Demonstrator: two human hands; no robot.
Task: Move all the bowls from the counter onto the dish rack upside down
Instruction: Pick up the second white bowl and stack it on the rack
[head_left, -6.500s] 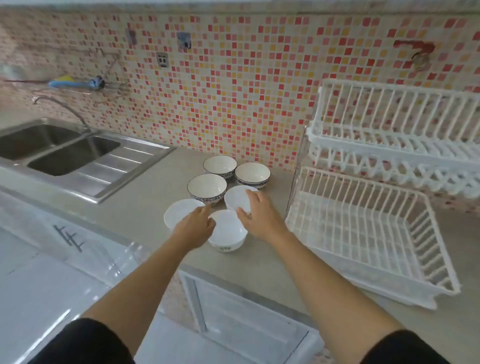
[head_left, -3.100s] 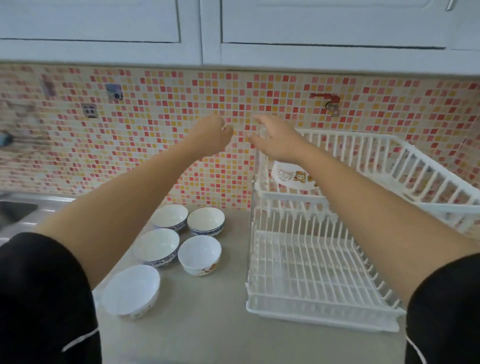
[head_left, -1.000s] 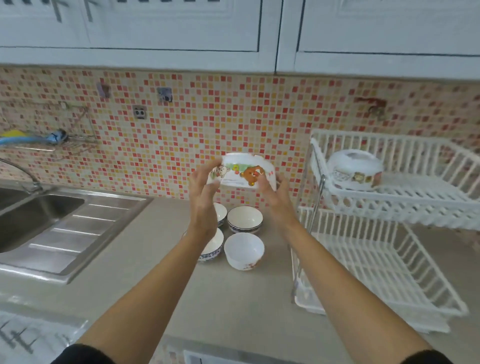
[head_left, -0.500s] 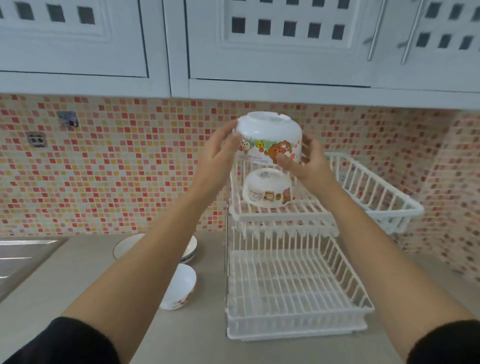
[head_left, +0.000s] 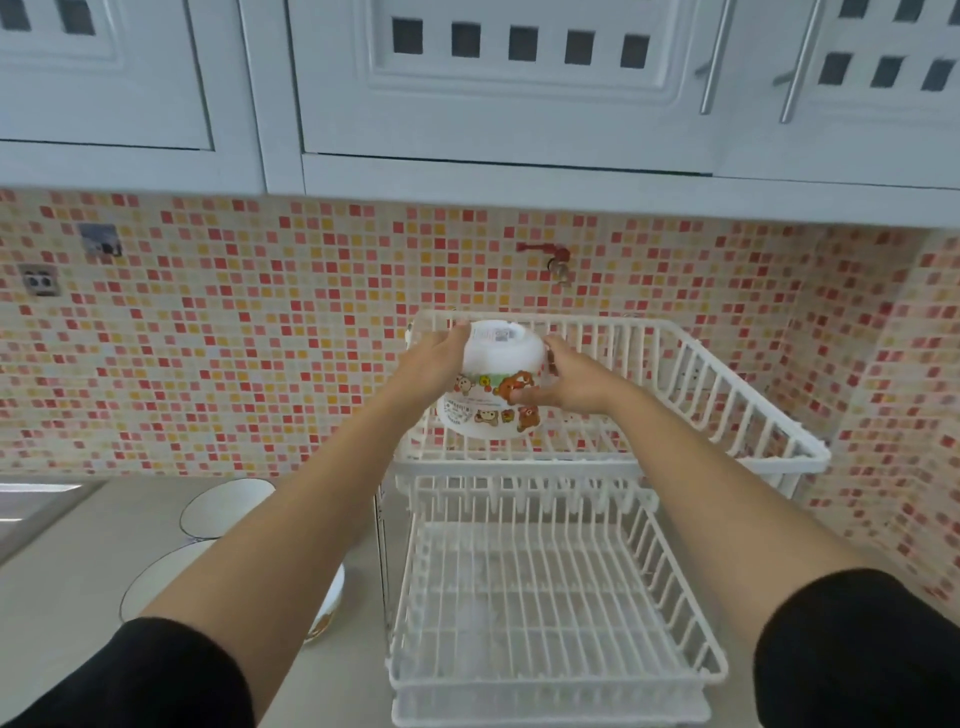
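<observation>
Both of your hands hold one white bowl (head_left: 496, 358), turned upside down, over the upper tier of the white dish rack (head_left: 727, 415). Your left hand (head_left: 434, 358) cups its left side and your right hand (head_left: 563, 382) its right side, so each grip is closed on that bowl, fingers pressed to its wall. The bowl carries cartoon bear pictures and a small label on its upturned base. Directly beneath it in the rack's upper tier stands a second upside-down bowl (head_left: 483, 421) with similar cartoon pictures; the held bowl looks nested onto it, though whether they touch cannot be told. The rack's lower tier is bare wire. To the left of the rack, on the surface (head_left: 62, 571), at least three more bowls stand right way up, partly hidden by your left forearm: a dark-rimmed one (head_left: 223, 506) farthest back, another (head_left: 156, 577) nearer you, and a third (head_left: 327, 605) closest to the rack. Behind the rack rises a wall of small red, orange and cream tiles.
</observation>
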